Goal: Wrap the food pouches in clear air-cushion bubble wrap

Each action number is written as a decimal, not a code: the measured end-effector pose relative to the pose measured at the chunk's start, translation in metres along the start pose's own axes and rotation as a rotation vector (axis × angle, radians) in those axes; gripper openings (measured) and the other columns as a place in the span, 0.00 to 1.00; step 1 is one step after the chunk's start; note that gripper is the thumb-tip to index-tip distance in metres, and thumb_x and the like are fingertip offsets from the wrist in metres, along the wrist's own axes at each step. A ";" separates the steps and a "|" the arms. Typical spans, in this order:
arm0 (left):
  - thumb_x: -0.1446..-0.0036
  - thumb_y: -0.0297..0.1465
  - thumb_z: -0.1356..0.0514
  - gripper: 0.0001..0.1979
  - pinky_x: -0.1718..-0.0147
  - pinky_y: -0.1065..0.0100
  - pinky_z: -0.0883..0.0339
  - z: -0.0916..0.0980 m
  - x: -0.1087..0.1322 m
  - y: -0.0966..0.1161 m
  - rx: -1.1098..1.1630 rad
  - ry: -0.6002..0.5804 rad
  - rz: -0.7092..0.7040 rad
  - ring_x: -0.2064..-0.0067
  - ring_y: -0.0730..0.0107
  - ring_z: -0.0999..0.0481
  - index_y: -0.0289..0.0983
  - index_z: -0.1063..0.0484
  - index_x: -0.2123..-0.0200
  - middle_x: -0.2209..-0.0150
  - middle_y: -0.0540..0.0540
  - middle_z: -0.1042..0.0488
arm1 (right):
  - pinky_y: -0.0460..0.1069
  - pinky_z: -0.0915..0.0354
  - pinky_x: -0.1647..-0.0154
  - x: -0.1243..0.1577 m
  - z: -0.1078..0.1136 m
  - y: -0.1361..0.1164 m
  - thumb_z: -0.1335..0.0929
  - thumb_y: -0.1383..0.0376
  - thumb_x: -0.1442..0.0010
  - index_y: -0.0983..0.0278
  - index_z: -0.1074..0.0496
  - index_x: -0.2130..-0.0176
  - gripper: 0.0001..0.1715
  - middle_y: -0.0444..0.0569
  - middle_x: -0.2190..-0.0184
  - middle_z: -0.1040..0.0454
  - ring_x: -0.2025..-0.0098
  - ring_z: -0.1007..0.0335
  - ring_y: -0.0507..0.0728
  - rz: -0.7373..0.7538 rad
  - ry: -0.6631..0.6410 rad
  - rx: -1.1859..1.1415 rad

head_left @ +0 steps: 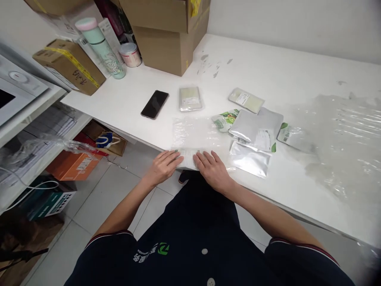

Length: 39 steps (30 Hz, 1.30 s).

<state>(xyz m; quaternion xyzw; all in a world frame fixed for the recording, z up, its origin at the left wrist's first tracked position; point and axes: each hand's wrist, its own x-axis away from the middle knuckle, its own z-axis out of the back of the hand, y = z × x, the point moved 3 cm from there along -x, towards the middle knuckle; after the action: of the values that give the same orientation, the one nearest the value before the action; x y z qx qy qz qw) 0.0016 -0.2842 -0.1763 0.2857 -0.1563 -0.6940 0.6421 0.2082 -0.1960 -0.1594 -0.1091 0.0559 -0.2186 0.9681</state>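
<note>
At the near edge of the white table [268, 67], just below the middle of the frame, a flat clear plastic bag with a white printed strip along its near end [195, 133] lies with that strip right at the table's lip. Both hands rest on the strip. The left hand [164, 166] comes in from the lower left and lies palm down, its fingers [175, 155] stretched out flat and close together, tips pointing right. The right hand [212, 169] lies palm down beside it, fingers [205, 158] also flat and only slightly fanned, tips pointing up and left. The two sets of fingertips are near each other but apart, with a short bare stretch of strip between them. The bag's long axis runs away from the person toward the upper part of the frame, so nearly all of it lies beyond the fingertips; neither hand is clearly nearer. Whether any finger curls under the edge cannot be told. Just right of the right hand lies a silver foil pouch [249, 159], with a larger grey pouch [257, 126] and a green kiwi-printed sachet [224, 119] above it. A black phone [154, 104] lies up and left, and crumpled clear film [342, 135] spreads over the right side.
</note>
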 end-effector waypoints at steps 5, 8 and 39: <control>0.43 0.38 0.36 0.13 0.50 0.56 0.29 0.030 -0.029 -0.003 0.154 0.069 0.043 0.53 0.60 0.21 0.42 0.22 0.55 0.55 0.44 0.19 | 0.56 0.28 0.60 -0.040 0.048 0.019 0.39 0.69 0.32 0.61 0.28 0.52 0.15 0.54 0.59 0.21 0.61 0.23 0.62 0.014 -0.283 0.007; 0.44 0.43 0.35 0.21 0.63 0.66 0.29 0.032 -0.060 -0.018 0.257 0.187 0.260 0.65 0.68 0.23 0.40 0.27 0.50 0.64 0.47 0.22 | 0.51 0.33 0.68 -0.085 0.069 0.052 0.38 0.59 0.31 0.63 0.26 0.59 0.14 0.52 0.67 0.22 0.67 0.26 0.58 -0.028 -0.295 -0.029; 0.45 0.42 0.39 0.17 0.65 0.63 0.33 0.002 -0.159 -0.007 0.209 -0.304 0.340 0.66 0.64 0.30 0.38 0.38 0.76 0.75 0.50 0.36 | 0.64 0.44 0.33 -0.043 -0.023 0.062 0.40 0.66 0.37 0.69 0.44 0.33 0.35 0.64 0.34 0.43 0.32 0.48 0.65 -0.214 0.376 -0.390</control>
<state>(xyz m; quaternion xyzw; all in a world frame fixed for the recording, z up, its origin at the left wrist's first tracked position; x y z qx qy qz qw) -0.0033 -0.1281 -0.1473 0.2125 -0.3677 -0.5911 0.6858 0.1916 -0.1271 -0.1940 -0.2558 0.2637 -0.3209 0.8730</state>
